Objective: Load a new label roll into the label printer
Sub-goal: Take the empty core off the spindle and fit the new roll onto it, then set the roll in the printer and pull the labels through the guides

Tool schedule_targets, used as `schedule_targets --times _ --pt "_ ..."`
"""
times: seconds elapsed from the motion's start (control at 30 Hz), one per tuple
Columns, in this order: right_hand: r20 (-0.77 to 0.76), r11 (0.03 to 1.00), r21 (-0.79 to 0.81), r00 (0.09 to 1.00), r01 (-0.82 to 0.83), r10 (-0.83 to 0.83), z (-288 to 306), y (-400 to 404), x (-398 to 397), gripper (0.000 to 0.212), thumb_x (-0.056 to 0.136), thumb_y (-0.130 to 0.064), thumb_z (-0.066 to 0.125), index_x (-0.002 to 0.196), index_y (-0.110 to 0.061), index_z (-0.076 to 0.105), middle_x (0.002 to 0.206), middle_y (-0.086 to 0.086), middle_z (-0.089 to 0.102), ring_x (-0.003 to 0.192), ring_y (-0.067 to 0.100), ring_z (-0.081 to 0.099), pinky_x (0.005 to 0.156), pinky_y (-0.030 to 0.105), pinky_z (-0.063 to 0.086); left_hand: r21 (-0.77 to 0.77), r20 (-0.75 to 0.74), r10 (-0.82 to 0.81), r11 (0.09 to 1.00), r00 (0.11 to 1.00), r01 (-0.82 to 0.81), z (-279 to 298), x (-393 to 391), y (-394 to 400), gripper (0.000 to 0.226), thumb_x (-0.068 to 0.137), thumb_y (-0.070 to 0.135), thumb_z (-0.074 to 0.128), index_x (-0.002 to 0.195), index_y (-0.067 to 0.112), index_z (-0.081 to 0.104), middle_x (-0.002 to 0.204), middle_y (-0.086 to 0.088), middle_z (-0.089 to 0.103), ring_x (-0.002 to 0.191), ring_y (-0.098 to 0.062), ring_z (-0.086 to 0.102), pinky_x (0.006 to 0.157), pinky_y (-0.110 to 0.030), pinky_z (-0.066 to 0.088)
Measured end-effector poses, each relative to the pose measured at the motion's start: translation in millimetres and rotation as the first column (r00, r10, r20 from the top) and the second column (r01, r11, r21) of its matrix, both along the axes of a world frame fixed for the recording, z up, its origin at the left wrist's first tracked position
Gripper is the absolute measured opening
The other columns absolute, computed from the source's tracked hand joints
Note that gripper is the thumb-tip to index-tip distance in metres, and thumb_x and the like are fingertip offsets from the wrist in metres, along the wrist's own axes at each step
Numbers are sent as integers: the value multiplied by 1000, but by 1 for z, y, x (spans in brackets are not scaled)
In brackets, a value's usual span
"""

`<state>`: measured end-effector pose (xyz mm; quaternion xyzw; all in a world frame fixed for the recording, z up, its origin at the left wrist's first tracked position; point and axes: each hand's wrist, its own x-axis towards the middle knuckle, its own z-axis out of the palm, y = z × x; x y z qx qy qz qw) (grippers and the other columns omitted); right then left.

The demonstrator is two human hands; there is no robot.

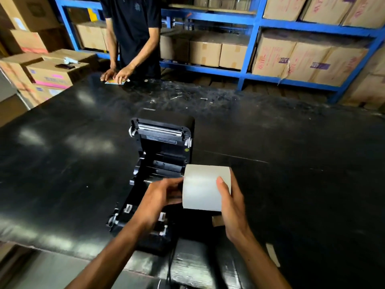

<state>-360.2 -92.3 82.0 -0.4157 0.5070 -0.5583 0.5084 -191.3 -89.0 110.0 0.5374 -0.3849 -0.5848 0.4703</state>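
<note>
A black label printer (160, 155) stands on the black table (291, 163) with its lid swung up and its inner bay exposed. I hold a white label roll (202, 187) just above the printer's right front corner. My right hand (231, 207) grips the roll's right side, thumb over its face. My left hand (158, 199) holds the roll's left end, over the open bay. A small brown cardboard core (216, 221) lies on the table under the roll.
A person in a black shirt (133, 36) stands at the far table edge, both hands on a small card (114, 81). Blue shelving (250, 38) with cardboard boxes lines the back. Stacked boxes (41, 74) sit at the left. A paper strip (273, 254) lies near the front right.
</note>
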Motion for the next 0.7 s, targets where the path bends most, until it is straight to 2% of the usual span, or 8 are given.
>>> schedule_targets --times 0.1,0.17,0.23,0.27,0.4,0.5,0.57,0.7 --pt "-10 1000 -26 1000 -1 1 4 -7 44 49 89 -25 59 135 -31 45 117 -8 66 98 5 67 72 16 55 7 -16 8 1000 1000 -8 10 37 -3 42 93 43 47 90 12 75 88 -3 79 81 -14 74 61 -20 58" --pt "-40 1000 -28 999 -12 11 4 -11 72 54 88 -25 61 138 -31 41 127 -2 62 106 10 64 85 27 56 -30 11 55 998 998 -55 9 59 -5 35 85 40 62 86 8 75 79 -2 78 76 -16 73 58 -20 57" --pt "-94 999 -34 996 -10 7 4 -16 99 60 86 -26 64 139 -32 38 137 3 53 119 18 57 100 43 49 -29 32 75 997 997 -74 6 86 -7 26 80 33 70 82 8 75 73 -2 77 69 -14 71 55 -17 55" --pt "-125 999 -46 992 -14 8 3 -18 110 62 85 -27 65 139 -33 37 141 2 49 124 19 53 103 46 46 -18 73 43 999 996 -42 4 99 -9 23 81 33 69 82 11 76 73 -1 77 67 -11 71 53 -15 54" --pt "-241 996 -76 970 -37 17 -1 -25 142 67 83 -30 67 140 -36 32 146 -2 42 130 15 44 109 44 40 58 110 -46 998 993 40 -3 135 -19 20 85 33 65 86 16 75 69 3 76 62 -7 70 55 -15 55" --pt "-319 997 -59 947 -44 23 -6 -30 150 67 84 -32 65 141 -36 31 146 -3 41 129 13 44 108 43 40 84 64 -61 995 996 55 -11 147 -26 21 86 29 65 96 12 73 84 -7 78 74 -19 73 72 -27 59" --pt "-369 997 -27 928 -75 60 -8 -33 147 68 82 -37 65 141 -40 30 146 -5 42 127 11 47 107 41 42 94 27 -83 992 996 80 -17 151 -28 22 86 26 66 99 10 73 89 -13 78 82 -26 73 73 -29 60" --pt "-411 993 25 904 -116 117 -11 -33 141 73 80 -39 67 142 -39 28 148 -5 41 132 14 42 110 44 38 94 28 -100 991 995 97 -26 152 -33 18 84 22 68 97 12 74 88 -9 78 81 -25 72 75 -32 59"
